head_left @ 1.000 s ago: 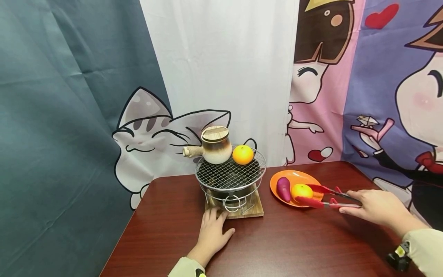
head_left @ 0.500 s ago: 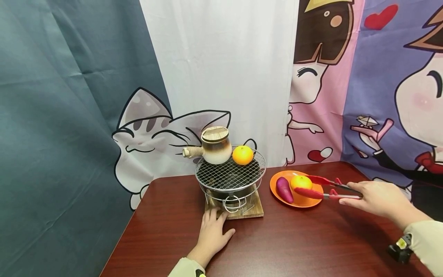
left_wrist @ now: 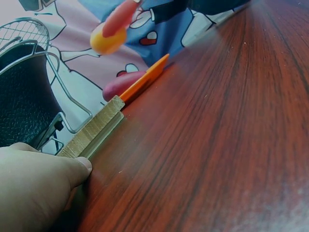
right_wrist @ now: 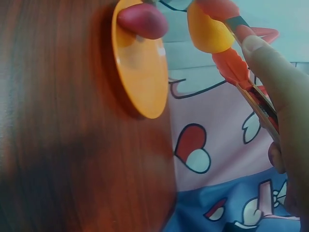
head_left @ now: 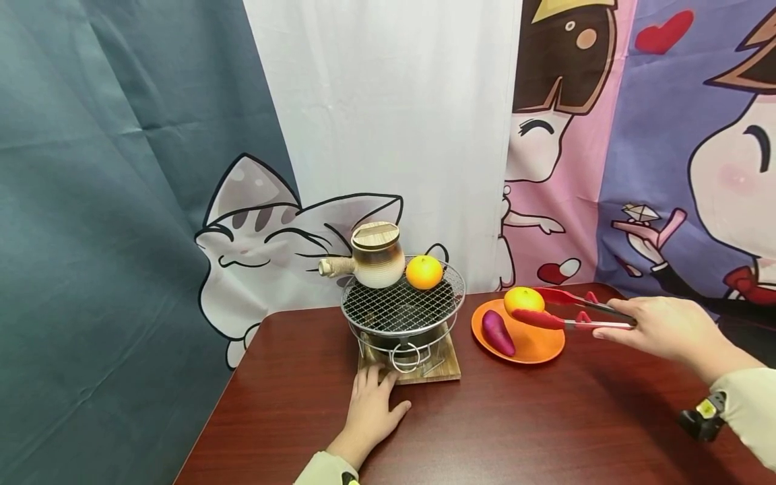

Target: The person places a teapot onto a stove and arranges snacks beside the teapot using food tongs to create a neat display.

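A pair of red tongs [head_left: 566, 316] is held by the right hand [head_left: 663, 330], with the fingers [right_wrist: 270, 77] curled round the handles. An orange [head_left: 524, 300] is squeezed between the red tips of the tongs and is held up in the air, just above the back edge of the orange plate [head_left: 533, 345]. The orange is not touching the plate. A purple sweet potato [head_left: 498, 332] is left lying on the plate, on its left side. The plate is set on the dark red wooden surface [head_left: 485, 431], to the right of a small grill [head_left: 403, 310]. The grill is topped by a round wire net, and it is stood on a flat wooden board [head_left: 445, 367]. On the net, a second orange [head_left: 424, 272] is placed beside a little clay pot [head_left: 376, 256] with a wooden lid and a side handle. The two are very close, but it cannot be told if they touch. The left hand [head_left: 371, 411] is laid flat on the surface, with its fingers [left_wrist: 72, 169] straight and spread a little apart, and the front edge of the board is touched by the fingertips. Nothing is held in this hand. Cartoon cloths are hung behind the surface.
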The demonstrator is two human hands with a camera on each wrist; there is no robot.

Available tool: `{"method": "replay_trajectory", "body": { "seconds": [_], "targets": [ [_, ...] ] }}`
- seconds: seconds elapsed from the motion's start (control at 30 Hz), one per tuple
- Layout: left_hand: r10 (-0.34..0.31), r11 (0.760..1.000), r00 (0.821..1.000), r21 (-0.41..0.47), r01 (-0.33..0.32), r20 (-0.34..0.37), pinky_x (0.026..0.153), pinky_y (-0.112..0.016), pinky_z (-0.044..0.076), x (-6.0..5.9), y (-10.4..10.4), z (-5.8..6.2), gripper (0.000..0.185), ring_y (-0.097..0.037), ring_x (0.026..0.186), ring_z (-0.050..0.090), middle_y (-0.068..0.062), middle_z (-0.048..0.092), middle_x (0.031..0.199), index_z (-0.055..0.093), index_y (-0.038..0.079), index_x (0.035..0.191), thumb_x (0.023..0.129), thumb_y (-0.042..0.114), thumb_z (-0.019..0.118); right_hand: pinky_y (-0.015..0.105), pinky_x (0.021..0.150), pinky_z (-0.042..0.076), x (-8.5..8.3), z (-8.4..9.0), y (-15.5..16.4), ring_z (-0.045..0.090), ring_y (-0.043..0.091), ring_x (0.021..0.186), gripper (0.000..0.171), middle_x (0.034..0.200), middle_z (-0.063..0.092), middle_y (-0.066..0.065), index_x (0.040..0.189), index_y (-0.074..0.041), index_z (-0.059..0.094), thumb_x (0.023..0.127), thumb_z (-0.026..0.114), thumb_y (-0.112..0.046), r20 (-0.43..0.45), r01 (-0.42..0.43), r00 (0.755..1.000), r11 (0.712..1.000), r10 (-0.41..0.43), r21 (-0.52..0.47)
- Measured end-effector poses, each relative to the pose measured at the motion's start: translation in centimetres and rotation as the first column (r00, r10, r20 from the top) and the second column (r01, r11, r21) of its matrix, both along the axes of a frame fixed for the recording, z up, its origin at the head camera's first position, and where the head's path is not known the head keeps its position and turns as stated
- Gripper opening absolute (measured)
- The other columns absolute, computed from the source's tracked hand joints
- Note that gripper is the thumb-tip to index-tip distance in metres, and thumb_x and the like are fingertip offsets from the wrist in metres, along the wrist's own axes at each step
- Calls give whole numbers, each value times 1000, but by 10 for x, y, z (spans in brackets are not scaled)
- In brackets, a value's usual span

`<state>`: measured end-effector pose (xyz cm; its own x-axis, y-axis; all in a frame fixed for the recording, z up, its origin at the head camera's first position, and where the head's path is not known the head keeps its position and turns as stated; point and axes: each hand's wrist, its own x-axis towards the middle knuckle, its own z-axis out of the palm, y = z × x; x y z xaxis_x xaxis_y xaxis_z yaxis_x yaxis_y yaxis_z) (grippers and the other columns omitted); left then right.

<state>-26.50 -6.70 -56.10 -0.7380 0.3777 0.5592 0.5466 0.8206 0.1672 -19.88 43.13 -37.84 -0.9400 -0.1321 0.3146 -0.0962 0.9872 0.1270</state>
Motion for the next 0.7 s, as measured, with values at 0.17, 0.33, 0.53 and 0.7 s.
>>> {"method": "replay_trajectory", "body": {
  "seconds": [0.17, 0.33, 0.53, 0.7],
  "targets": [
    [2, 1000, 1000, 0, -2, -8, 108, -52, 34, 0, 0, -1, 55, -35, 124, 43, -11, 51, 126, 68, 19, 121, 76, 46, 80, 64, 78, 53, -2, 11, -3, 67, 47, 100, 83, 113, 69, 27, 123, -5, 71, 80, 64, -75, -20, -15, 1000, 1000, 15, 11],
    [2, 1000, 1000, -3, -2, -20, 107, -51, 35, 1, 0, -1, 54, -35, 123, 44, -11, 51, 126, 68, 19, 120, 75, 45, 80, 64, 79, 53, -3, 20, -10, 66, 47, 100, 84, 114, 69, 27, 126, -5, 70, 81, 63, -75, -23, -13, 1000, 1000, 13, 11],
    [9, 1000, 1000, -11, -9, 28, 109, -52, 35, 2, 1, 3, 53, -36, 125, 43, -12, 51, 128, 68, 18, 122, 77, 43, 80, 63, 79, 53, -6, 29, -17, 66, 46, 102, 82, 115, 70, 25, 127, -5, 69, 82, 63, -74, -33, -42, 999, 999, 43, 8],
    [8, 1000, 1000, -16, -8, 17, 108, -53, 35, 2, 1, 3, 55, -36, 124, 43, -12, 52, 126, 68, 17, 123, 77, 44, 80, 60, 75, 55, -10, 34, -24, 68, 43, 99, 80, 115, 71, 23, 127, -7, 70, 82, 64, -73, -72, -70, 995, 998, 70, 7]
  ]
}}
